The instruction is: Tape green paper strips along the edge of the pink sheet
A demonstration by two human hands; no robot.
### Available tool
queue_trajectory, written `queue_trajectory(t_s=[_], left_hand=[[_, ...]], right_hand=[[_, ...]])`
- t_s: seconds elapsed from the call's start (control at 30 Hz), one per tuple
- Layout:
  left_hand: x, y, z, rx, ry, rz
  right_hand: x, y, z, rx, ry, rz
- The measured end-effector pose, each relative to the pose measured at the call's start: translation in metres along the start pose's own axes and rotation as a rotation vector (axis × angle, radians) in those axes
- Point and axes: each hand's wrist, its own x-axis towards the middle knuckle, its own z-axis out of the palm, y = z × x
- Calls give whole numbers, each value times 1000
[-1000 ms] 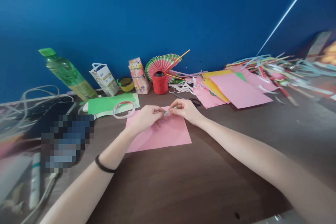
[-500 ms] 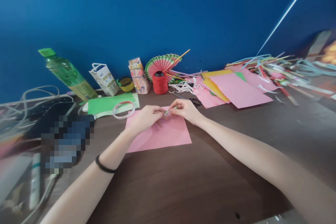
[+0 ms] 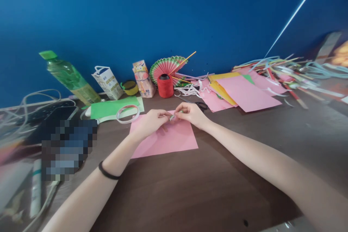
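We have left hand (image 3: 150, 121) and right hand (image 3: 190, 113) both pinching 1 small green strip (image 3: 174, 116), looks mid-work; pink sheet (image 3: 168, 143) underneath lies flat, unfolded.

Hands, 2: left hand (image 3: 150, 122) & right hand (image 3: 190, 113). Green slip (image 3: 172, 116), 1. Pink sheet (image 3: 168, 139) under hands, 1. Tape roll (image 3: 127, 113), 1. Green sheets (image 3: 111, 107), 2 (dark on pale). Bottle (image 3: 69, 78), 1. Cartons, 2: white carton (image 3: 107, 82), pink carton (image 3: 143, 78). Yellow pot (image 3: 130, 87), 1. Red thread spool (image 3: 165, 86), 1. Paper fan (image 3: 165, 65), 1. Scissors (image 3: 201, 105), 1 pr, partly hidden. Wrist band (image 3: 107, 172), 1. White tube (image 3: 35, 188), far left, 1. Loose sheets at right: pink sheets (image 3: 246, 94), min. 3; yellow sheets (image 3: 221, 92), 2; exact no. unclear where they overlap. Paper strips (image 3: 285, 69): too many & too tangled to count.
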Motion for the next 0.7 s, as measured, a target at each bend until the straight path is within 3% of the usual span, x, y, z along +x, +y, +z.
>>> queue_trajectory(t_s=[0.7], left_hand=[[2, -5, 3, -131, -14, 14]], right_hand=[[2, 0, -1, 38, -17, -2]])
